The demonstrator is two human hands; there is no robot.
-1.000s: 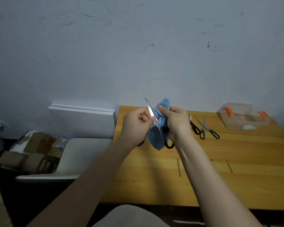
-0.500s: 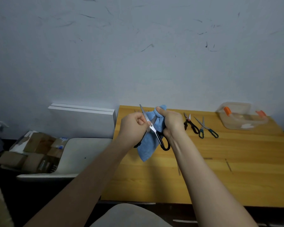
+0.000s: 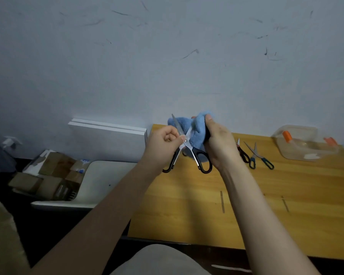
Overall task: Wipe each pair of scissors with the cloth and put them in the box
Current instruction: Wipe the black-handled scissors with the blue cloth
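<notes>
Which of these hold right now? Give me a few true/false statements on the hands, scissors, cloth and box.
1. The left hand holds the black-handled scissors. True.
2. Those scissors have their blades closed. False: the blades are spread and cross in an X.
3. The right hand grips the blue cloth. True.
4. Three pairs of scissors lie on the table. False: two lie there, the red-handled scissors and the teal-handled scissors.
5. The box sits at the table's left end. False: it sits at the far right end, beyond the loose scissors.
</notes>
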